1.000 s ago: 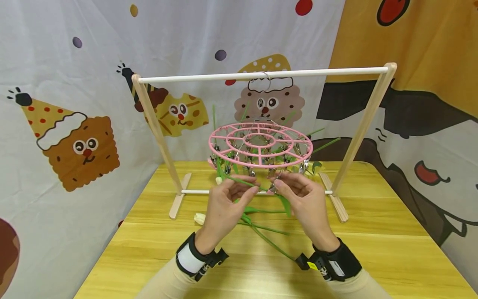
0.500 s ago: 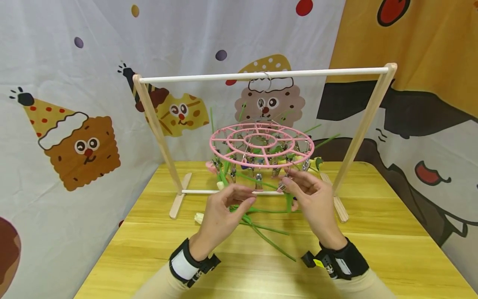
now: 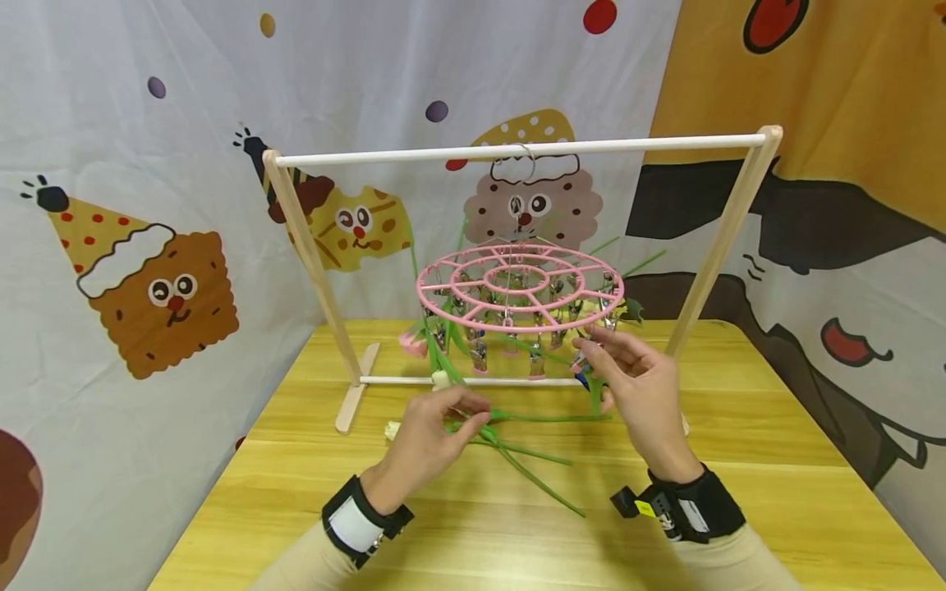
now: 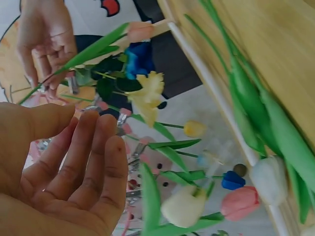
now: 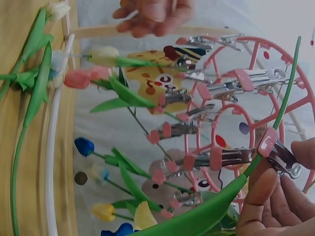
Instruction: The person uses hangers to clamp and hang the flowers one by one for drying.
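Observation:
My right hand (image 3: pixel 639 382) pinches a metal clip (image 5: pixel 279 155) with pink tips, at the front right of a round pink hanger (image 3: pixel 521 329). In the clip's tips sits the green stem of an artificial tulip (image 4: pixel 140 32), whose peach bloom hangs downward. My left hand (image 3: pixel 429 435) is below the hanger, apart from it, with fingers loosely bent and nothing between them. Several other clips hang from the hanger. Some bear flowers, among them a white tulip (image 4: pixel 184 206), a pink tulip (image 4: pixel 240 202) and a yellow tulip (image 4: pixel 194 129), blooms down.
The hanger's hook rests on the white top bar (image 3: pixel 384 154) of a wooden stand. Several loose tulips with green stems (image 3: pixel 539 484) lie on the wooden table (image 3: pixel 310 509) below it. A printed cloth (image 3: pixel 185 107) hangs close behind.
My left hand has let go of the stem and moved down and left. My right hand has moved right with the clip and tulip, and the hanger has turned.

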The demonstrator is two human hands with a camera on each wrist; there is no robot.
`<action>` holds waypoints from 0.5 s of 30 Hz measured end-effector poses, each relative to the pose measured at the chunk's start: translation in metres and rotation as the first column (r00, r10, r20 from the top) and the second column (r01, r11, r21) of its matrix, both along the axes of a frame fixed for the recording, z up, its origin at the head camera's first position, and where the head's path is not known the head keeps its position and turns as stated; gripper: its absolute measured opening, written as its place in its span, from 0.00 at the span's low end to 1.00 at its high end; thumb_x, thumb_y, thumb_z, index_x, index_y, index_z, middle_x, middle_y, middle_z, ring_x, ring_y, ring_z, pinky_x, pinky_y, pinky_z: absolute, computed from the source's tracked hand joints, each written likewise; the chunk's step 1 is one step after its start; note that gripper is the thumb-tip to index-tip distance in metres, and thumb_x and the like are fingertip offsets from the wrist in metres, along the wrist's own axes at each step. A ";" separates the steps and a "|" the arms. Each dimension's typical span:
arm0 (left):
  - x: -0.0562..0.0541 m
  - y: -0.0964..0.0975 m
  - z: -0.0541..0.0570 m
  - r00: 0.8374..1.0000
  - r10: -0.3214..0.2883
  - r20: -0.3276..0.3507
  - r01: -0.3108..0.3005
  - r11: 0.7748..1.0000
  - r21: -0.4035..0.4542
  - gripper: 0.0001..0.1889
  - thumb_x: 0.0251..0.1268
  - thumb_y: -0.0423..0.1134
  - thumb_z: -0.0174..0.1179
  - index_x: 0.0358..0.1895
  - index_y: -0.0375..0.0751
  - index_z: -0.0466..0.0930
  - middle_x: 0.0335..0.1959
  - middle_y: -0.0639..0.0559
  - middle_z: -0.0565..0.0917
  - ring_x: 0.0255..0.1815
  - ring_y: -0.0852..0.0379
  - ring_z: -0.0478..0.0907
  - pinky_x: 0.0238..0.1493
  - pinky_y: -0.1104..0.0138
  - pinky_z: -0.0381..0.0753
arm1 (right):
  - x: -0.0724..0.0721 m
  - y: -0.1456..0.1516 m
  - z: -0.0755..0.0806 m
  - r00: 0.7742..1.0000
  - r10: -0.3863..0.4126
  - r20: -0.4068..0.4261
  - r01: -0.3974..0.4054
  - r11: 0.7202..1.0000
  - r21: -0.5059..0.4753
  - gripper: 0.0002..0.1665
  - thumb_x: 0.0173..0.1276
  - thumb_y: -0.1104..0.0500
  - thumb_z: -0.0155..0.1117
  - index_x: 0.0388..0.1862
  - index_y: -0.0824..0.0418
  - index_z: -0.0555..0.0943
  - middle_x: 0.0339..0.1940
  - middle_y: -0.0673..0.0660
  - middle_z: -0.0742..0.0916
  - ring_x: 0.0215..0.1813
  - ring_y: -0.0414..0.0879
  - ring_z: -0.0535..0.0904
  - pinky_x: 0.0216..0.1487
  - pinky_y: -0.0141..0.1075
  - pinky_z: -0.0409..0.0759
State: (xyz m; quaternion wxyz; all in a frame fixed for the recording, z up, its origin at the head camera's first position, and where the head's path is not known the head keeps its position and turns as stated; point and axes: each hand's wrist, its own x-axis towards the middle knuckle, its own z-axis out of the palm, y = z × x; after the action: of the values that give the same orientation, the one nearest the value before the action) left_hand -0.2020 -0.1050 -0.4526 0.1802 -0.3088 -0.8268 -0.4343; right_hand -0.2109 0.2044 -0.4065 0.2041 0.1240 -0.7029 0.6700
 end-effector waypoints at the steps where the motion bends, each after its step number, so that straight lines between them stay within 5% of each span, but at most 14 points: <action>1: -0.001 -0.001 -0.002 1.000 0.003 0.004 -0.003 1.000 -0.013 0.07 0.79 0.33 0.77 0.53 0.45 0.94 0.48 0.51 0.99 0.45 0.58 0.96 0.48 0.64 0.98 | -0.001 0.001 0.000 1.000 -0.002 -0.002 0.002 1.000 -0.006 0.20 0.88 0.60 0.73 0.73 0.64 0.90 0.53 0.50 1.00 0.43 0.44 0.93 0.22 0.31 0.84; 15: -0.011 0.003 -0.024 0.999 -0.023 0.025 0.029 0.970 -0.242 0.10 0.78 0.30 0.78 0.56 0.41 0.94 0.51 0.46 0.97 0.49 0.51 0.97 0.51 0.61 0.99 | -0.011 0.013 0.000 0.999 -0.050 0.019 0.051 0.997 -0.060 0.22 0.86 0.60 0.76 0.73 0.67 0.89 0.51 0.43 0.99 0.41 0.42 0.93 0.25 0.27 0.84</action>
State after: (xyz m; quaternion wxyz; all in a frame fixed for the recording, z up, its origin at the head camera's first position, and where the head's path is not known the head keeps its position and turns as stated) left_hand -0.2129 -0.1019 -0.4767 0.1263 -0.3346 -0.8714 -0.3359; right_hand -0.2215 0.2175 -0.4065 0.2184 0.0943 -0.6869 0.6867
